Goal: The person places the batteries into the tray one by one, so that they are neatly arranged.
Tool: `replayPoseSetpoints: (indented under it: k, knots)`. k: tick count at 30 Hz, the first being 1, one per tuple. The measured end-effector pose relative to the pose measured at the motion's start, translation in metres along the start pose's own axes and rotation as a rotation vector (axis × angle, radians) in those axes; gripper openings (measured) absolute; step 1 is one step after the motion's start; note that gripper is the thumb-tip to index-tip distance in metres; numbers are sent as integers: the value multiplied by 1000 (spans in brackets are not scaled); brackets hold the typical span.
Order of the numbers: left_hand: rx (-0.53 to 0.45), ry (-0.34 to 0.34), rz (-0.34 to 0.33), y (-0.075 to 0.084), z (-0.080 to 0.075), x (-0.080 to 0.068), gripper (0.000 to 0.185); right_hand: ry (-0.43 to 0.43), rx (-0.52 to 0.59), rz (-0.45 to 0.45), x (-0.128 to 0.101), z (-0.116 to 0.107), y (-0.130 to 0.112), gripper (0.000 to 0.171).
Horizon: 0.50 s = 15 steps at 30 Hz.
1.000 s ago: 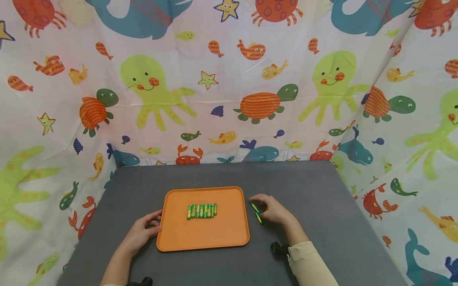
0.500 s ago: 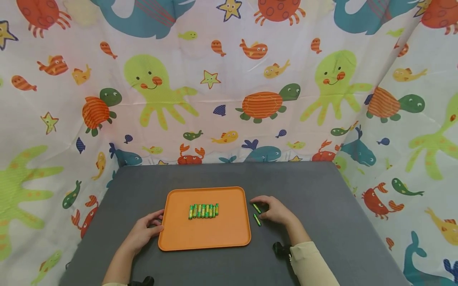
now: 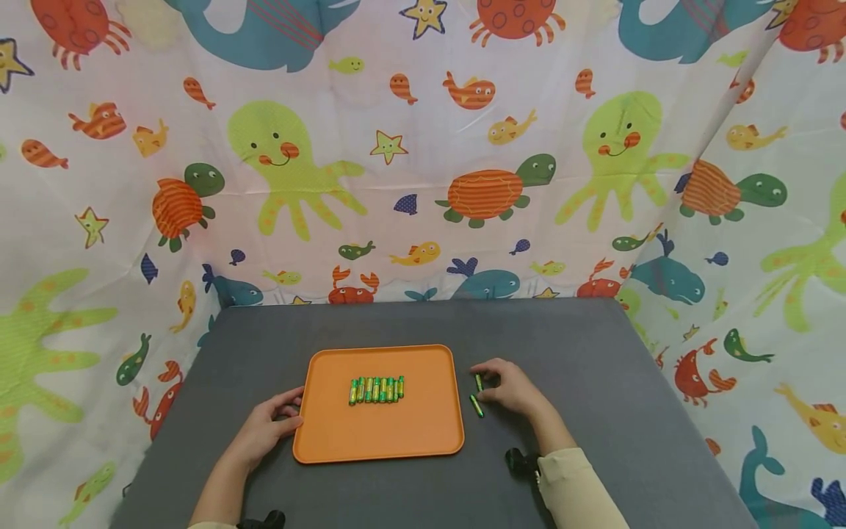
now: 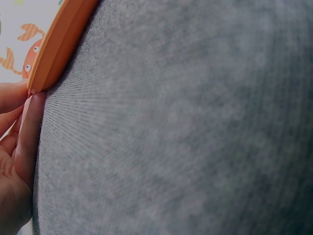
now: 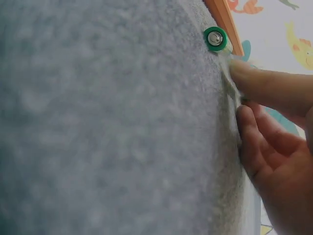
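Batteries, two, lower centre-right on table, beside tray. Right hand pinches the farther one. Likely light, rigid, smooth, roll-prone; take mid-barrel. Left hand touches the tray edge, fingers relaxed.

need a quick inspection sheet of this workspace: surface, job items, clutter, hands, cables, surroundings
Surface: dark grey table, felt-like in the wrist views.
Job's things: orange tray with a row of green batteries lying side by side on it; two loose batteries on the table just right of the tray, one seen end-on in the right wrist view.
Clutter: nothing seen.
Hands: left hand rests against the tray's left edge, fingers at the rim; right hand touches the loose batteries with its fingertips; whether it pinches one is unclear.
Cables: nothing seen; dark wrist-camera mount by the right sleeve.
Surroundings: sea-creature print cloth behind and on both sides.
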<state>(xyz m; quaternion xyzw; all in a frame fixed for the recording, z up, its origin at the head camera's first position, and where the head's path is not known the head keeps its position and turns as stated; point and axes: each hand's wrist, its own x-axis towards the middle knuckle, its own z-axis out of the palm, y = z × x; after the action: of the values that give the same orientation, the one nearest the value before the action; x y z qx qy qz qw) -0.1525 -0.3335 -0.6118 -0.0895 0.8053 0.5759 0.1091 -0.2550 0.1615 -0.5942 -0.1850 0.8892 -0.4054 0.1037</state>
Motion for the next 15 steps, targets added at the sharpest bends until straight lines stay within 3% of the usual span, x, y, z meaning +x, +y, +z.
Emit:
replayPoseSetpoints:
  k: [6, 15]
  knots:
    - [-5, 0, -2, 2, -1, -1, 62, 86, 145, 36, -1, 0, -5, 48]
    - [-9, -6, -1, 1, -1, 0, 62, 84, 232, 47, 5, 9, -47, 50]
